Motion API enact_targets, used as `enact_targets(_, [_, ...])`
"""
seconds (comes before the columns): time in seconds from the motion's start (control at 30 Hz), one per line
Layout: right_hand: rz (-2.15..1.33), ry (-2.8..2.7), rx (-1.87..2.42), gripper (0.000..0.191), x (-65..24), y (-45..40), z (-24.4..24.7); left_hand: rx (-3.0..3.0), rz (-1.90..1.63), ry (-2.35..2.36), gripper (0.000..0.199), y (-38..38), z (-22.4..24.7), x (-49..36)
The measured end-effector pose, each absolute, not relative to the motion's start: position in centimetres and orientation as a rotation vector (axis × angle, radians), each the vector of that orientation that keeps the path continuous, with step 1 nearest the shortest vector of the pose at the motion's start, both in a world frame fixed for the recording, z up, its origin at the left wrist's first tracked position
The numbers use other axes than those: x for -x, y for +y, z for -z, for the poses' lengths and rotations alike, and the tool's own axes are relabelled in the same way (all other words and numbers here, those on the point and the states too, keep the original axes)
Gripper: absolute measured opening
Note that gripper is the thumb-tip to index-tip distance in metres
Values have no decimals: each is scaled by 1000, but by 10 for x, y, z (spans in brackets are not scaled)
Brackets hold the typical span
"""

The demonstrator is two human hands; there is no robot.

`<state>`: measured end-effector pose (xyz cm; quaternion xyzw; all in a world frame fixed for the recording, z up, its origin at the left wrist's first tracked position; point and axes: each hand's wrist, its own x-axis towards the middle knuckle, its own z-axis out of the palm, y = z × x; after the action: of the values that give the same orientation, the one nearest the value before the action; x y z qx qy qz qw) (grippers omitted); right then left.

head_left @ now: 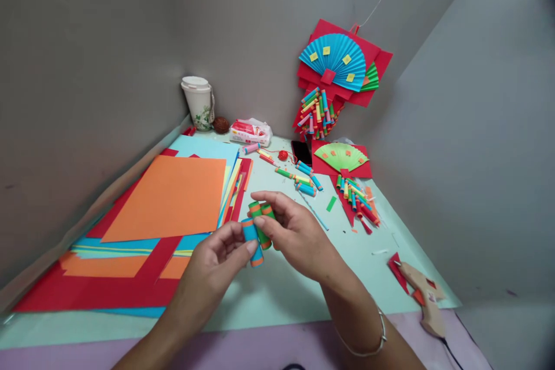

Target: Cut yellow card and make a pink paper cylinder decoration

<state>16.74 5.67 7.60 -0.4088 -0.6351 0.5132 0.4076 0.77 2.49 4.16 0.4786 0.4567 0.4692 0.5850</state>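
Note:
Above the near middle of the table, my left hand pinches a blue paper tube with orange bands at its ends. My right hand is closed on green paper tubes banded in orange; at least two show, side by side. The blue tube sits right against the green ones, and whether they are stuck together I cannot tell. Beyond my hands lie more rolled tubes, among them blue ones, a green one and a pink one.
Coloured paper sheets are stacked at the left. A glue gun lies at right, its cord running off the front. Farther back are a lidded cup, a tissue pack, a phone and a green fan craft. A blue fan craft hangs above.

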Motion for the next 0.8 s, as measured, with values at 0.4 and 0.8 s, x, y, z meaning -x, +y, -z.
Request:
enact_targets(0.4, [-1469, -1528, 1048, 35, -172, 48, -91, -1033, -1053, 920, 21, 18, -37, -2])
enact_targets(0.8, [-1605, -1466, 1029, 35, -172, 46, -92, -1002, -1017, 882, 27, 16, -33, 3])
